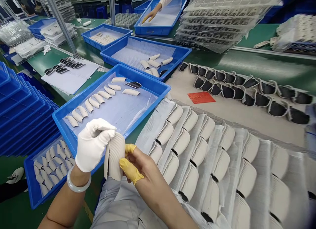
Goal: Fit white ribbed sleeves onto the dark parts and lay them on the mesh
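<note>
My left hand [92, 144], in a white glove, pinches the top edge of a curved, ribbed white plastic piece [116, 158]. My right hand [138, 164], bare with yellow finger cots on thumb and forefinger, grips the same piece from its right side. Both hands hold it just in front of a blue tray [74, 146] that carries a row of small white curved pieces [89, 105] on a clear sheet. To the right lies a big moulded tray [217, 163] filled with rows of similar white shells.
A second blue tray [184, 52] with a few white pieces lies further back. Black-lined shells [247, 90] and a red card [201, 97] lie on a beige mat. Stacked blue trays [22, 117] stand at left. Another person's hand [150, 14] reaches into a far tray.
</note>
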Available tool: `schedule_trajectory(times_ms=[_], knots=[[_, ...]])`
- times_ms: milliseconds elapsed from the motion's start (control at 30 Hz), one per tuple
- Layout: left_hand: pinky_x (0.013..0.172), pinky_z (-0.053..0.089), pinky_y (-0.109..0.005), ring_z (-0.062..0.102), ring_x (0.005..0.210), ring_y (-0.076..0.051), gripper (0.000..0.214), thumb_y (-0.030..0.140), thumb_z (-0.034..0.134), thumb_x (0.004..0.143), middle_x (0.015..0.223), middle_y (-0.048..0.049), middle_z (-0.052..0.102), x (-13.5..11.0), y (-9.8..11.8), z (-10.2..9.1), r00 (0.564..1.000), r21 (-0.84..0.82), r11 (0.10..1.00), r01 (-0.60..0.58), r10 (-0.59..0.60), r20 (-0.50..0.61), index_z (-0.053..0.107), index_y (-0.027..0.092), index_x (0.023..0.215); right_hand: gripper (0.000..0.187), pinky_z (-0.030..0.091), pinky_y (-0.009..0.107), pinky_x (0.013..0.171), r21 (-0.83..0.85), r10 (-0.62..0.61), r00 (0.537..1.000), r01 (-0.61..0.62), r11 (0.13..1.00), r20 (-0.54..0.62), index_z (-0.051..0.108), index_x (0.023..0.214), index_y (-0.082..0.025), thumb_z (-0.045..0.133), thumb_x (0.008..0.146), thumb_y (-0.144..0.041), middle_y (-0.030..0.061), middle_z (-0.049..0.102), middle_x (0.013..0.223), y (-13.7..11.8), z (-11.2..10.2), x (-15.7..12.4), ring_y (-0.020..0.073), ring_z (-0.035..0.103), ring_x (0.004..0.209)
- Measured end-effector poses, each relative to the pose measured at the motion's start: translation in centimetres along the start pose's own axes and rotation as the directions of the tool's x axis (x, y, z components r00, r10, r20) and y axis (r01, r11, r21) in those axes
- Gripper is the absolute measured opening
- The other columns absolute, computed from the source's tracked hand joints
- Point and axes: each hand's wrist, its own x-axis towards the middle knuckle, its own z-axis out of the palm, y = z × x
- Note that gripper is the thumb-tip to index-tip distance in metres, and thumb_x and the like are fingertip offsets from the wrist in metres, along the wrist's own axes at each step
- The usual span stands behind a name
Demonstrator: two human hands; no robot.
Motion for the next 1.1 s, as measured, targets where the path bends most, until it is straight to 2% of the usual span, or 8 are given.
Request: schedule_trajectory(times_ms=[167, 633, 733, 833, 900, 1000, 1100], knots=[[0.063, 0.047, -0.022, 0.06, 0.068, -0.011, 0.003, 0.021, 0.068, 0.078, 0.073, 0.0001, 0.064, 0.1, -0.3, 0.1, 0.999, -0.087, 0.995, 0.046, -0.046, 0.003, 0.067, 0.019, 0.076, 0.015, 0.04, 0.03, 0.06, -0.002, -0.029, 1.0, 0.029, 1.0, 0.0, 0.039, 0.07, -0.022, 0.044, 0.081, -0.03, -0.0004, 0.046, 0.07, -0.3, 0.3, -0.4, 0.0164, 0.05, 0.066], [0.06, 0.047, -0.021, 0.059, 0.068, -0.011, 0.002, 0.022, 0.066, 0.08, 0.075, 0.0002, 0.062, 0.2, -0.5, 0.3, 0.996, -0.168, 0.983, 0.074, -0.065, 0.057, 0.067, 0.02, 0.078, 0.014, 0.039, 0.028, 0.058, -0.029, -0.046, 0.998, 0.045, 0.999, -0.037, 0.04, 0.071, -0.022, 0.047, 0.082, -0.026, -0.0005, 0.049, 0.071, -0.2, 0.1, -0.6, 0.0137, 0.045, 0.063], [0.063, 0.049, -0.022, 0.059, 0.069, -0.012, 0.004, 0.024, 0.066, 0.08, 0.076, -0.0005, 0.063, 0.1, -0.6, 0.2, 0.997, -0.123, 0.99, 0.072, -0.068, 0.039, 0.067, 0.021, 0.078, 0.015, 0.038, 0.027, 0.058, 0.004, -0.058, 0.997, 0.059, 0.998, -0.052, 0.043, 0.073, -0.021, 0.05, 0.083, -0.029, -0.0013, 0.048, 0.071, -0.1, 0.0, -0.7, 0.0129, 0.043, 0.062], [0.067, 0.049, -0.023, 0.06, 0.073, -0.013, 0.006, 0.026, 0.07, 0.076, 0.076, -0.001, 0.064, 0.0, -0.6, 0.0, 0.997, -0.032, 0.997, 0.072, -0.073, -0.031, 0.068, 0.021, 0.075, 0.022, 0.037, 0.027, 0.059, 0.124, -0.038, 0.999, 0.042, 0.991, -0.035, 0.05, 0.079, -0.019, 0.061, 0.08, -0.038, -0.0026, 0.046, 0.07, 0.2, -0.5, -0.8, 0.0118, 0.041, 0.061], [0.057, 0.048, -0.021, 0.059, 0.068, -0.013, 0.008, 0.028, 0.073, 0.072, 0.075, -0.0009, 0.065, 0.0, -0.7, 0.0, 0.988, -0.011, 0.989, 0.146, -0.146, -0.043, 0.07, 0.021, 0.073, 0.032, 0.036, 0.026, 0.058, 0.236, 0.004, 1.0, 0.0, 0.972, -0.02, 0.053, 0.081, -0.018, 0.07, 0.073, -0.043, -0.0034, 0.047, 0.069, 0.6, -1.2, -0.9, 0.0108, 0.041, 0.061], [0.042, 0.043, -0.018, 0.054, 0.053, -0.01, 0.014, 0.032, 0.077, 0.065, 0.072, -0.0007, 0.066, 0.4, -1.0, 0.5, 0.945, 0.035, 0.948, 0.317, -0.319, 0.072, 0.072, 0.021, 0.072, 0.042, 0.034, 0.023, 0.056, 0.413, 0.052, 0.999, -0.044, 0.91, -0.01, 0.053, 0.073, -0.017, 0.081, 0.059, -0.046, -0.0051, 0.048, 0.064, 1.4, -2.7, -1.3, 0.0082, 0.041, 0.058], [0.041, 0.045, -0.017, 0.052, 0.05, -0.01, 0.019, 0.036, 0.08, 0.059, 0.071, -0.0008, 0.068, 0.8, -1.6, 1.2, 0.901, 0.147, 0.908, 0.393, -0.412, 0.134, 0.073, 0.021, 0.069, 0.046, 0.034, 0.021, 0.053, 0.489, 0.078, 0.997, -0.065, 0.87, -0.007, 0.052, 0.067, -0.017, 0.084, 0.053, -0.047, -0.006, 0.05, 0.06, 2.5, -4.7, -2.0, 0.0064, 0.042, 0.054]])
